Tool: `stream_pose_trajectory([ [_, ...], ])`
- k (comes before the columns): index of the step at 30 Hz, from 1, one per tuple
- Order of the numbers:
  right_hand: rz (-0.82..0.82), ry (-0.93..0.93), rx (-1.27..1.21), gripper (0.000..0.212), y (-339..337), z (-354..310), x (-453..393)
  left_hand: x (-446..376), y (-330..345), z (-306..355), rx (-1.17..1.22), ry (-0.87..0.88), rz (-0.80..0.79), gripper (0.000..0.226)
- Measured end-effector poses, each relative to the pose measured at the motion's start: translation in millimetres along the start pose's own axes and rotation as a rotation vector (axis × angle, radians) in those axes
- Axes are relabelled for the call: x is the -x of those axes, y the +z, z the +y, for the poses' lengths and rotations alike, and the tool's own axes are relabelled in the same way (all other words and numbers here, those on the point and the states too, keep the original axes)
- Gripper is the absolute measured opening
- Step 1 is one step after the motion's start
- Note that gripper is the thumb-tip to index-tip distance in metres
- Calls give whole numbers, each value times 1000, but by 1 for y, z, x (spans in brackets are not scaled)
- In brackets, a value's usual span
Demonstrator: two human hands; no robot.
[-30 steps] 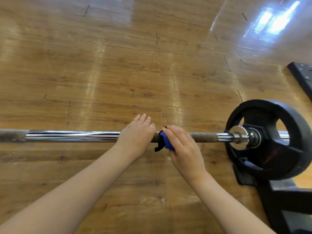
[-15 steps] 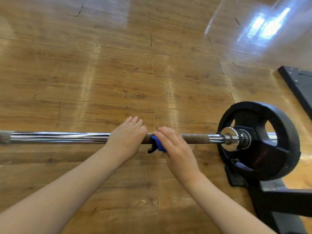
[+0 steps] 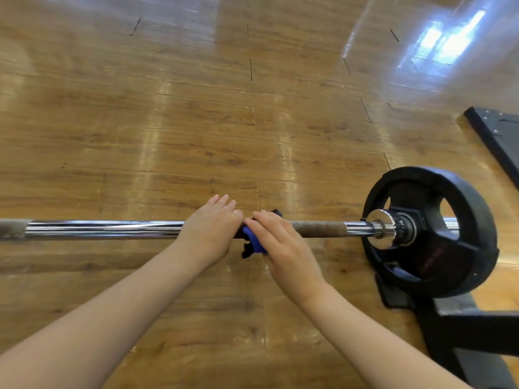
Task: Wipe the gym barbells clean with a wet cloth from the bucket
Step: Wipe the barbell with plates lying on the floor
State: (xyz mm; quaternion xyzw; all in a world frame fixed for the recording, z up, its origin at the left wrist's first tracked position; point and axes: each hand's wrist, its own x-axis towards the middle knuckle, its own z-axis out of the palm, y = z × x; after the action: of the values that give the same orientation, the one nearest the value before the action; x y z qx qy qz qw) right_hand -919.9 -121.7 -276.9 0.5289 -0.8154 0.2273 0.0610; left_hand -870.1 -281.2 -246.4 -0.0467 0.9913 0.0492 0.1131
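- The barbell [image 3: 106,229] runs past the left edge of the view, so its left end is cut off; its right sleeve passes through the black weight plate [image 3: 429,234] and only a short bright stub shows beyond it.
- The middle of the bar is hidden under both hands, so how far the rusty, dull patch reaches leftward cannot be made out; it shows plainly just right of the right hand, and another dull patch sits at the far left.
- The blue cloth [image 3: 254,242] is mostly covered: only a blue fold and a dark ragged edge show between the hands, plus a small dark tip on the far side of the bar.
- The black stand [image 3: 460,327] carrying the plate end is cut off by the right and bottom edges; a dark panel [image 3: 500,136] at far right is also clipped.
- The barbell lies level above the wooden floor [image 3: 196,122], its long axis running left to right across the view.
- The cloth is wrapped on the bar a little right of centre, touching both hands.
- The left hand [image 3: 209,234] lies over the bar with straight fingers reaching to the far side, palm resting on the steel; whether the thumb curls beneath is hidden.
- The right hand [image 3: 283,245] presses the cloth onto the bar, fingers bent down over it and pointing left, their tips meeting the left hand.
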Motion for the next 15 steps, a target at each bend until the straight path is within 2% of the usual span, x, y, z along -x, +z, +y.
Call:
stream_pose_trajectory([
  [5, -12, 73, 85, 48, -32, 46, 27, 1, 2, -1, 3, -9, 17, 53],
  [9, 49, 290, 130, 60, -51, 56, 40, 2, 2, -2, 10, 6, 28, 55],
  [11, 89, 463, 65, 58, -56, 42, 32, 1, 2, -1, 11, 11, 25, 55],
  [12, 104, 485, 20, 58, -52, 31, 22, 1, 1, -2, 9, 10, 22, 54],
  [15, 33, 303, -39, 60, -21, -6, -6, 0, 0, -2, 10, 0, -6, 53],
])
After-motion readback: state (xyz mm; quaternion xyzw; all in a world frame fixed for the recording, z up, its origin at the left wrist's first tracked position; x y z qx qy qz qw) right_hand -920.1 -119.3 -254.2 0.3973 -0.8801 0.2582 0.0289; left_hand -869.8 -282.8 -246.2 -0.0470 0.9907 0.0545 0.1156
